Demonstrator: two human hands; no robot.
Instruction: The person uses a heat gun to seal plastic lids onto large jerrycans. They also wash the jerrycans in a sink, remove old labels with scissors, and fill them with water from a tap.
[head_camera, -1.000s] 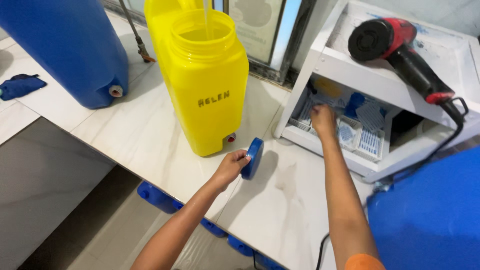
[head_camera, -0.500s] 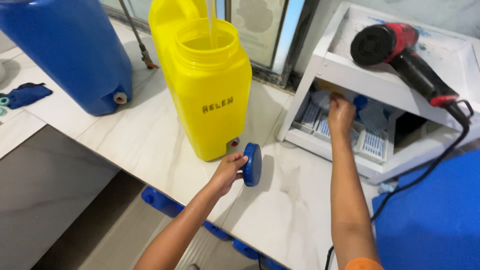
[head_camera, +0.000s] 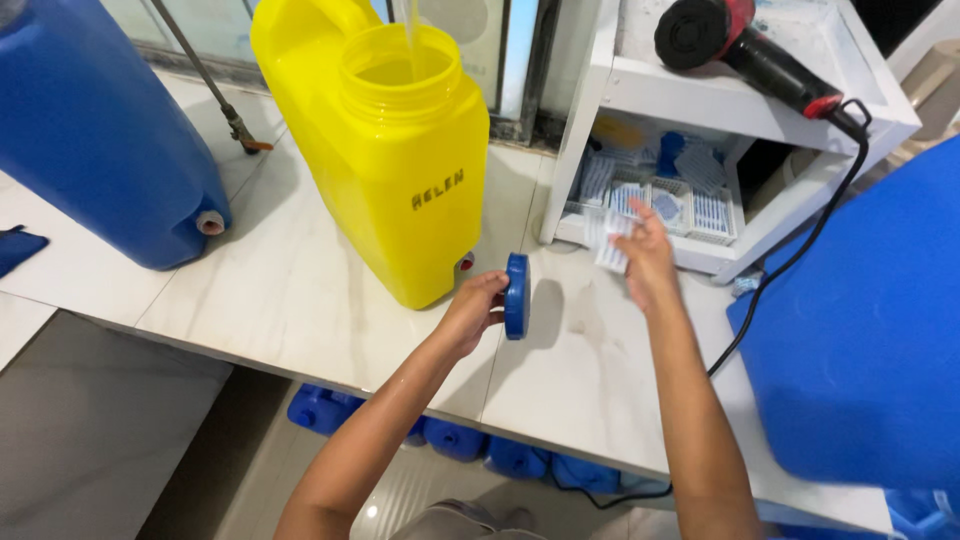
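Note:
My left hand (head_camera: 474, 308) holds a round blue cap (head_camera: 516, 295) on its edge, just above the white marble counter (head_camera: 300, 300). It is right next to the base of a big yellow jerrycan (head_camera: 400, 170), whose wide mouth is open while a thin stream of liquid falls in. My right hand (head_camera: 645, 258) is in front of a white shelf unit (head_camera: 640, 80) and pinches a small white-and-blue packet (head_camera: 610, 240). More such packets (head_camera: 690, 200) lie in the shelf's lower compartment.
A large blue container (head_camera: 100, 130) stands at the left of the counter. A red and black heat gun (head_camera: 740, 50) lies on top of the shelf, its black cord (head_camera: 800, 250) running down. Another blue container (head_camera: 860, 330) fills the right. Blue jugs (head_camera: 450, 440) sit under the counter.
My right hand has come out of the shelf compartment toward me with a packet in its fingers. My left hand has tilted the blue cap up on its edge.

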